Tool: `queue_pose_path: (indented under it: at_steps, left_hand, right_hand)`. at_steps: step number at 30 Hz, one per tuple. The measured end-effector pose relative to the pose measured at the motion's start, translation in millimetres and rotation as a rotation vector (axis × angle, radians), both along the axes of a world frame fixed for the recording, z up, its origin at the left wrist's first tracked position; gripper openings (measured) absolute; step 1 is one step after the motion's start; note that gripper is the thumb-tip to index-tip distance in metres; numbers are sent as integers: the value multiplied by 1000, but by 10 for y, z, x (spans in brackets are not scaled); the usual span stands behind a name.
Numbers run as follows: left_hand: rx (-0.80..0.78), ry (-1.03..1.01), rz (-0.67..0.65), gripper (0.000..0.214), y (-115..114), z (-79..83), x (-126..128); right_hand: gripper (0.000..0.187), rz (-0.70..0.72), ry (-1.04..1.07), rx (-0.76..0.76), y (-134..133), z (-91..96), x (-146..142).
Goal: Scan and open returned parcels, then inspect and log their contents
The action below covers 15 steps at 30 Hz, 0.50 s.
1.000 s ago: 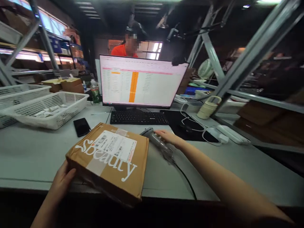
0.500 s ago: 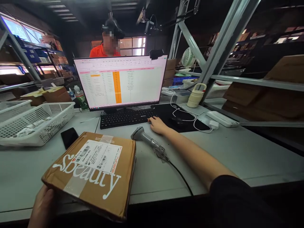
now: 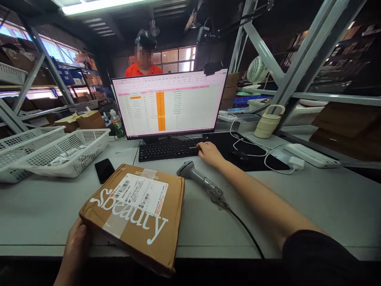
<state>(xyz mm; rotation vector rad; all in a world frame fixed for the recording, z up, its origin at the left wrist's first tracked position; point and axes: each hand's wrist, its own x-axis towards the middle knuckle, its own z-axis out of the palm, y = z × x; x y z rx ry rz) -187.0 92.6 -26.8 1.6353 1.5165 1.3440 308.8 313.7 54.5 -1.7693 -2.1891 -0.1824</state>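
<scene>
My left hand (image 3: 77,238) grips the near left corner of a brown cardboard box (image 3: 139,238), its fingers partly hidden underneath. The box is tilted over the table's front edge and bears a white shipping label (image 3: 143,192), clear tape and white "beauty" lettering. My right hand (image 3: 210,154) rests at the right end of a black keyboard (image 3: 166,150), holding nothing, with its fingers loosely bent over the keys. Between the box and my right forearm lies a grey barcode scanner (image 3: 202,178) with a black cable. Behind the keyboard, a monitor (image 3: 184,105) shows a spreadsheet with an orange column.
A black phone (image 3: 104,171) lies left of the box, near white plastic baskets (image 3: 71,159). Right of the keyboard are a mouse (image 3: 239,155) on a black mat, white cables, a power strip (image 3: 311,155) and a cream cup (image 3: 268,123). A person in orange (image 3: 143,69) is behind the monitor.
My view has swung left, so everything sits further right in the picture. On the monitor, the outlined cell has shifted right, beside the orange column. Both hands keep their places.
</scene>
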Motion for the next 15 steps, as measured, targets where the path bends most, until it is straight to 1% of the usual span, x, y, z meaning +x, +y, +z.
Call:
queue_pose_path:
  at_steps: [2,4,6,8,11,12,13,15]
  left_hand:
    - [1,-65,26,96,-14,-28,4]
    - [7,-134,58,92,-33,-77,15]
    - [26,-184,108,86,-53,-122,35]
    - [41,-209,184,80,-79,-133,63]
    - [60,-210,302,74,-119,-66,114]
    - [74,-199,325,74,-128,-30,131]
    - [94,-180,336,75,-134,7,148]
    - [136,-138,329,77,-137,75,178]
  right_hand:
    - [42,7,-9,-13,-183,60,100]
    - [47,-10,-34,-61,-449,43,253]
    - [54,-65,-66,-121,-768,-51,421]
    - [55,-138,-99,-184,-1088,-180,566]
    - [52,-221,-113,-200,-1431,-303,706]
    - [50,-244,-50,-173,-1490,-303,727]
    - [47,-258,57,-138,-1523,-283,731]
    - [37,-261,316,-86,-1539,-195,681]
